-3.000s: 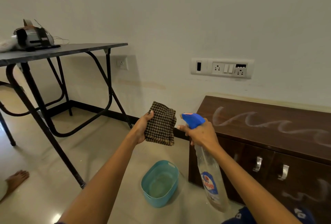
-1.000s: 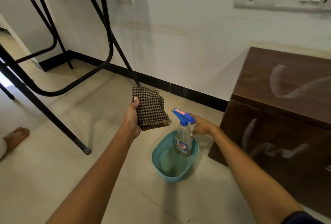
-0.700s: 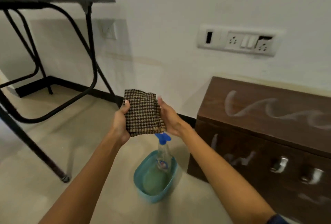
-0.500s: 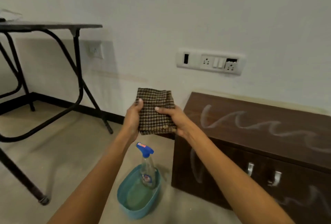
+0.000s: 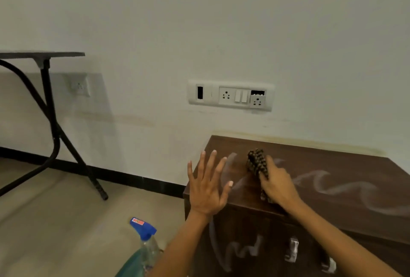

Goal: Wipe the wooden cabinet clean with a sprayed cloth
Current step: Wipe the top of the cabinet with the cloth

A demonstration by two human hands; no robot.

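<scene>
The dark wooden cabinet (image 5: pixel 332 190) stands against the wall at the right, with white wavy smears across its top and front. My right hand (image 5: pixel 277 184) grips the brown checked cloth (image 5: pixel 256 162) and presses it on the cabinet top near its left end. My left hand (image 5: pixel 207 184) hovers with fingers spread over the cabinet's left edge, holding nothing. The spray bottle (image 5: pixel 146 240) with a blue trigger stands in the teal basin (image 5: pixel 131 269) on the floor, lower left of the cabinet.
A black metal-framed table (image 5: pixel 44 103) stands at the left. A switch and socket panel (image 5: pixel 230 96) is on the wall above the cabinet, a single socket (image 5: pixel 79 87) further left. Metal handles (image 5: pixel 291 248) show on the cabinet front. Tiled floor lies between table and cabinet.
The spray bottle went into the basin and my right hand let it go. The cloth passed from my left hand to my right, which brought it down onto the cabinet top. My left hand opened.
</scene>
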